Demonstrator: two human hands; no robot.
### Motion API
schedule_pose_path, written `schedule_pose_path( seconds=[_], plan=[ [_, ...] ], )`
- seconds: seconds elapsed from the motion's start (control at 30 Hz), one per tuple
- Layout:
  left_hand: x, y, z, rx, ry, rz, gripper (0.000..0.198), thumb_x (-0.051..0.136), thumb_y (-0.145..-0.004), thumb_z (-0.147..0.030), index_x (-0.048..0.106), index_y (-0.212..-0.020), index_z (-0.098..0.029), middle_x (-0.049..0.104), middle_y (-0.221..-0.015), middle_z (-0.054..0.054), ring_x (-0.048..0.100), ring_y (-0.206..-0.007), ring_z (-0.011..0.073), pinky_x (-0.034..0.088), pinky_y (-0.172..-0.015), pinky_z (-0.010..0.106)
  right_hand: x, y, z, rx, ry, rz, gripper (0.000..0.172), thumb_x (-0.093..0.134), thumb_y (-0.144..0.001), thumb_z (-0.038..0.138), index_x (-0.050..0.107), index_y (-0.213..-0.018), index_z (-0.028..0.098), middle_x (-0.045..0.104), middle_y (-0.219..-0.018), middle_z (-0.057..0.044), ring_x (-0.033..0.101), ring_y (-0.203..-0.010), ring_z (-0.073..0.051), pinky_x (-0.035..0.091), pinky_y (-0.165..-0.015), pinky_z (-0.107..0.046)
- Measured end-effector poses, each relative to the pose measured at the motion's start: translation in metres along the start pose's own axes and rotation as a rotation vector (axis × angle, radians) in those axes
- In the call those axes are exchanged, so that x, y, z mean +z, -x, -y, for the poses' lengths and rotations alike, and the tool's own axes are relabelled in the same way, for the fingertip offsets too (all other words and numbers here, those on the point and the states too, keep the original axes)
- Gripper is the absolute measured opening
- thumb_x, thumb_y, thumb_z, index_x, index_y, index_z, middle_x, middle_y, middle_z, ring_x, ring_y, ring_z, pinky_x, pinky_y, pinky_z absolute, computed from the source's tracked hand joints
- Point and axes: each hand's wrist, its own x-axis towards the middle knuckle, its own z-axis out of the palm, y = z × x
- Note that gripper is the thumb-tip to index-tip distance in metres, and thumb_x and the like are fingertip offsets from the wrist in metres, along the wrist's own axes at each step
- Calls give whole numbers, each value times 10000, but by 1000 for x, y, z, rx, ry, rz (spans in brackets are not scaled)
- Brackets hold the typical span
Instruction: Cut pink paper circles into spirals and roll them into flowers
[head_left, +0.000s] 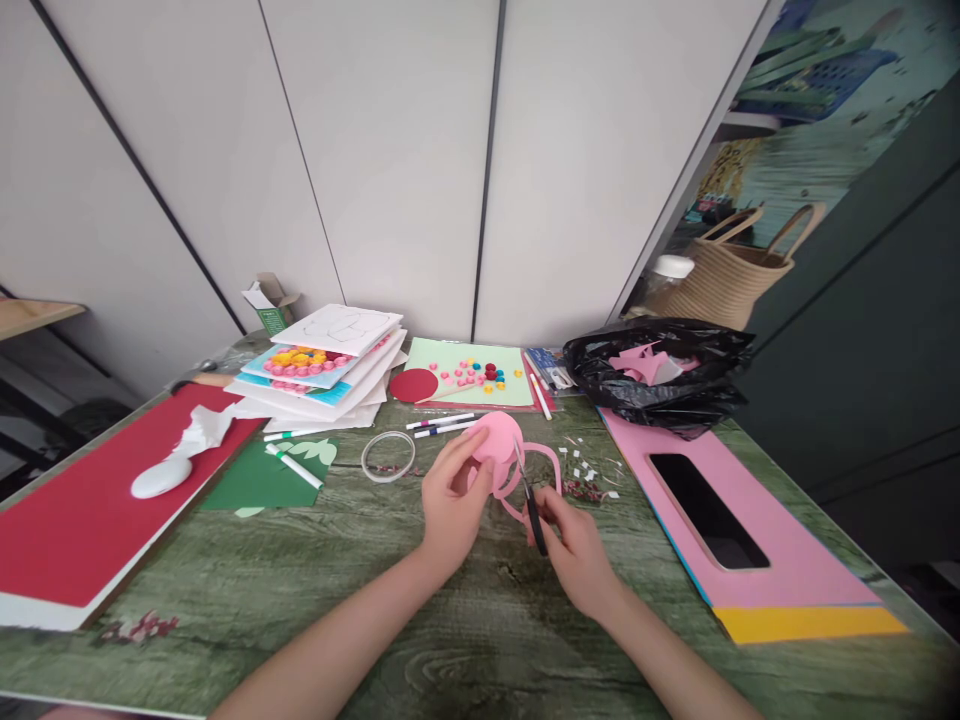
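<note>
Nearest the camera, at bottom left and bottom right of the frame: bare forearms (337,650). In the left hand (454,500), pinched between thumb and fingers, just below the frame's centre: pink paper disc (493,436). In the right hand (574,550), gripped by curled fingers at the black handles: scissors (534,512), with blades at the disc's right edge. Just beside, looping: pink strip (557,470). On the worktop (495,640), left of centre: tape ring (364,460). At right: phone (709,510) on pink sheet (795,550).

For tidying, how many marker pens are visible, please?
5: one pen on green paper, one by the stack, two beside tape, one near the bag; others may be hidden.
</note>
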Motion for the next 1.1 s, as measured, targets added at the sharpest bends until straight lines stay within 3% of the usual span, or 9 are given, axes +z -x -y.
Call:
schedule_pose_path(
  seconds=[0.27, 0.5, 0.73, 1.1],
  plan=[
    [-1, 1, 2, 38, -3, 78, 301, 590, -759, -186, 659, -1049, -223, 635, -1072, 85, 571, -1010, 205, 463, -889, 342, 0, -1, 0, -11, -40, -17, 118, 384, -851, 217, 417, -739, 203, 509, -631, 27, 461, -581, -122, 350, -578, -225],
    [0, 0, 0, 58, -26, 75, 281, 591, -747, -192, 675, -1013, -219, 668, -1021, 77, 589, -973, 203, 474, -866, 347, 0, -1, -1, -30, -45, -28, 88, 382, -843, 193, 440, -776, 201, 510, -641, 29, 468, -586, -122, 355, -578, -222],
    [-1, 0, -3, 56, -19, 45, 163, 582, -752, -174, 721, -829, -213, 696, -904, 58, 621, -868, 179, 501, -790, 312, 1, -1, -2, -26, -35, -21, 105, 371, -849, 195, 430, -763, 202, 509, -645, 26, 464, -588, -123, 348, -580, -223],
    [0, 0, -2, 1, 3, 28, 265, 607, -757, -216, 676, -1013, -222, 664, -1064, 73, 592, -1003, 200, 468, -898, 350, 1, 1, -3, -19, -27, -11, 123, 363, -861, 220, 427, -757, 204, 497, -630, 27, 450, -578, -123, 337, -571, -223]
  ],
)
